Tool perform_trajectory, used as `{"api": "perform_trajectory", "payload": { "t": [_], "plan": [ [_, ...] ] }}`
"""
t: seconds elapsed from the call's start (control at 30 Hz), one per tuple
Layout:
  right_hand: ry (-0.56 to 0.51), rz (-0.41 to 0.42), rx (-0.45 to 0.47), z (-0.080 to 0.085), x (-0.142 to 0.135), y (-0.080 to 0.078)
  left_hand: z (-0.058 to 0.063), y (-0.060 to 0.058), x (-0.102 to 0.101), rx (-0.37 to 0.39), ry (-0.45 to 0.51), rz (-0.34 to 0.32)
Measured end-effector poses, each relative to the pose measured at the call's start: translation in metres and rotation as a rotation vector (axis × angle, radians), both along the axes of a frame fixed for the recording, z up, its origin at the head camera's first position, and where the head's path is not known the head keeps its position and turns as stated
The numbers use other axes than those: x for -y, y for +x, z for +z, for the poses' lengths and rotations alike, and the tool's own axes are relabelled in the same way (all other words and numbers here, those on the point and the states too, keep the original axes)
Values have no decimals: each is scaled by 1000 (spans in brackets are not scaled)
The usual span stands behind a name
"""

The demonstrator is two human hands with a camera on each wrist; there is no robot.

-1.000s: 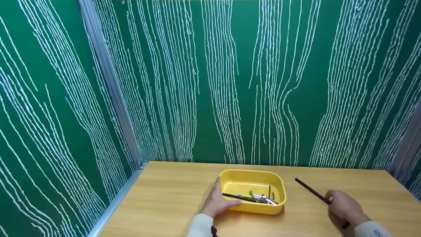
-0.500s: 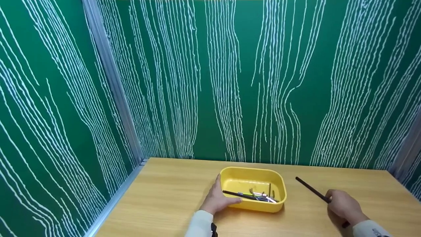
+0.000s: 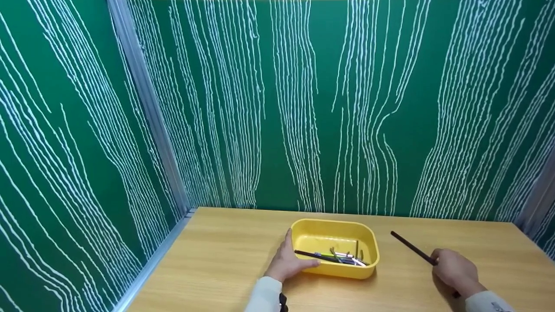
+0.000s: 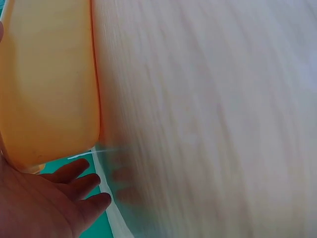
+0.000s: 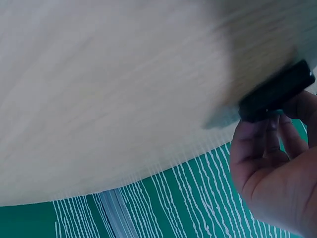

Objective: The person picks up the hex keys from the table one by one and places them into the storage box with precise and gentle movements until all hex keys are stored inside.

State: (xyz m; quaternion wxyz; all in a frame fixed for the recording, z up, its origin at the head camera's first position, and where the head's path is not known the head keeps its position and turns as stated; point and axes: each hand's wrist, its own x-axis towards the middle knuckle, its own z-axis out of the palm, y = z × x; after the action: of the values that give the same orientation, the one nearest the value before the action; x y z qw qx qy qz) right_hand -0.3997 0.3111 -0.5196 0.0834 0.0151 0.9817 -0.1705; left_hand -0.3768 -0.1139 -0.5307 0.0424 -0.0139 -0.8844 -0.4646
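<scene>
A yellow plastic box (image 3: 329, 271) stands on the wooden table, with a dark stick (image 3: 305, 253) and several thin pens or rods (image 3: 344, 256) lying inside. My left hand (image 3: 286, 262) rests on its left end, thumb across the near rim and fingers along the side. In the left wrist view three straight fingers (image 4: 81, 183) extend beyond the box wall (image 4: 49, 89). Off to the right, my right hand (image 3: 455, 268) grips a long dark rod (image 3: 412, 248) that points up and left. Its thick black near end (image 5: 277, 91) shows in the right wrist view; the fingers hide its middle.
The wooden tabletop (image 3: 217, 260) reaches back to a green wall (image 3: 325, 130) covered in wavy white lines. A grey metal post (image 3: 147, 99) rises at the left corner, and another post (image 3: 540, 186) at the right.
The head view has shifted slightly. Both hands, the box and the rod keep nearly the same places relative to one another.
</scene>
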Motion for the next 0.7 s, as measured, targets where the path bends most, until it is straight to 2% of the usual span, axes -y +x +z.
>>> {"api": "perform_trajectory", "payload": {
  "t": [0.27,0.7],
  "plan": [
    [45,-24,-82,1,4,1,2,2,0,-6,27,-22],
    [-10,1,-139,15,12,3,1,1,0,0,40,-5]
  ]
}}
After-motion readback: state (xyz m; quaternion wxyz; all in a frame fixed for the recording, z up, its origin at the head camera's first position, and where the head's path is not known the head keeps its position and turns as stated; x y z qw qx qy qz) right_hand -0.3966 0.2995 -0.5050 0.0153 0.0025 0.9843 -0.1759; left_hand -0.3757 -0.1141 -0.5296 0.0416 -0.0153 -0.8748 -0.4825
